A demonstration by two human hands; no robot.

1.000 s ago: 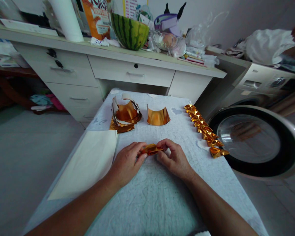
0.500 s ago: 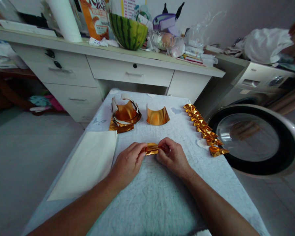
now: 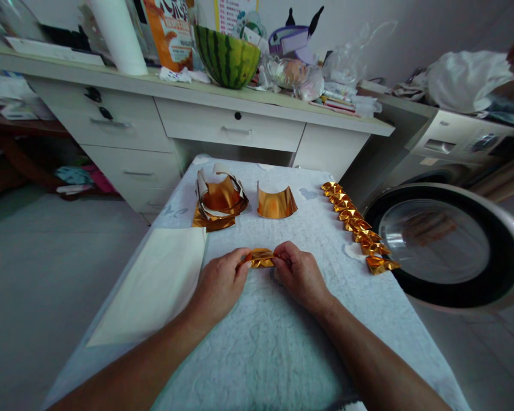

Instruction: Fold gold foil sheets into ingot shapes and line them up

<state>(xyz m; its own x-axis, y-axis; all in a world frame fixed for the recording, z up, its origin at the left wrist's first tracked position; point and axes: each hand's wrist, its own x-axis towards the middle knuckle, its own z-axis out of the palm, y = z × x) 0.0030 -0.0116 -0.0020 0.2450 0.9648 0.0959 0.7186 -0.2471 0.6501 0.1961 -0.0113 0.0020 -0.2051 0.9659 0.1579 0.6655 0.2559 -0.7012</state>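
Note:
A folded strip of gold foil paper (image 3: pixel 261 258) is stretched between my two hands, just above the cloth. My left hand (image 3: pixel 223 281) pinches its left end between thumb and fingers. Its right end is pinched by my right hand (image 3: pixel 298 273), whose fingertips partly cover it. Beyond them, a single curled gold foil sheet (image 3: pixel 276 204) stands on the cloth. To its left lies a stack of curled gold foil sheets (image 3: pixel 220 197) with pale backs. Several folded gold foil pieces (image 3: pixel 354 220) form a row along the right edge.
A light blue patterned cloth covers the table (image 3: pixel 257 354). Pale paper (image 3: pixel 154 285) lies at its left side. Behind stands a white desk (image 3: pixel 240 123) holding half a watermelon (image 3: pixel 227 57), a paper roll and plastic bags. An open washing machine door (image 3: pixel 441 245) sits close at the right.
Both hands have shifted slightly, the left one a little to the left. More of the gold strip shows between the fingers. The other foil pieces lie as before; the view has moved slightly.

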